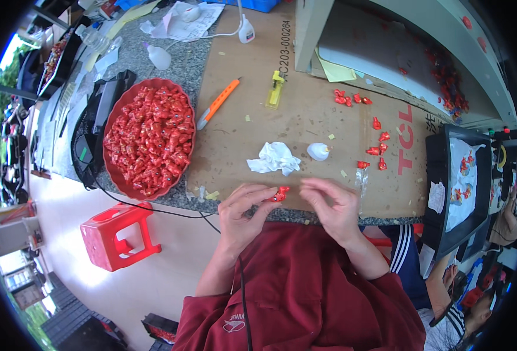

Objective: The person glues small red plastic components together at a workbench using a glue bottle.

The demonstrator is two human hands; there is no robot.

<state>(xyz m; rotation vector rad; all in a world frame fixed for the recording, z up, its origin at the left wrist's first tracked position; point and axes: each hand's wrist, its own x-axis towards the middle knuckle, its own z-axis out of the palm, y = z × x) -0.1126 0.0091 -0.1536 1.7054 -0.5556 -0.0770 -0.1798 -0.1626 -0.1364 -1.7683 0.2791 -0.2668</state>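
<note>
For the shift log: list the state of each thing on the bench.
left hand: pinching the small red piece
small red piece: held at the bench edge
right hand: empty, fingers curled beside the piece
red bowl: heaped full
orange knife: lying flat
white tissue: crumpled
red stool: upright

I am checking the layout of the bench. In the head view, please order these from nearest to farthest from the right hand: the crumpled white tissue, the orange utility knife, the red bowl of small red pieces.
From the right hand:
1. Crumpled white tissue, just ahead, slightly left.
2. Orange utility knife, farther up and left on the cardboard.
3. Red bowl of small red pieces, far left.
</note>
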